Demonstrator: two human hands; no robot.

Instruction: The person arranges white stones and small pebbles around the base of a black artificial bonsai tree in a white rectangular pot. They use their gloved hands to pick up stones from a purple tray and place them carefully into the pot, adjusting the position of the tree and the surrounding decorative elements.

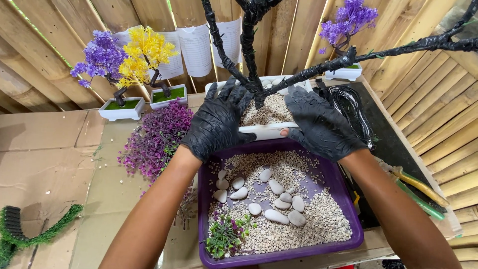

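My left hand (217,123): It wears a black rubber glove. My fingers are spread wide and lie flat on the near left end of the long white plastic pot (269,130).
My right hand (318,125): It wears a black glove too. It is spread wide over the near right end of the same pot, and my thumb touches the near rim.
White pot: It sits in the middle, just past the purple tray. It is full of small tan gravel (269,110).
Black tree trunk (251,45): It is wrapped in black tape and stands up out of the gravel between my hands. One long branch (398,50) goes off to the right.
Purple plastic tray (343,192): It is near me, touching the pot. It holds more tiny gravel, smooth white stones (275,215) and a small green plant sprig (225,236).
Pile of purple fake leaves (157,139): It lies left of my left hand.
Little fake trees (124,57): A purple one and a yellow one stand far left in small white pots. One more purple tree (348,22) stands far right.
Coil of black wire (351,107): It lies just right of my right hand.
Pliers with yellow and green handles (418,192): They lie near right.
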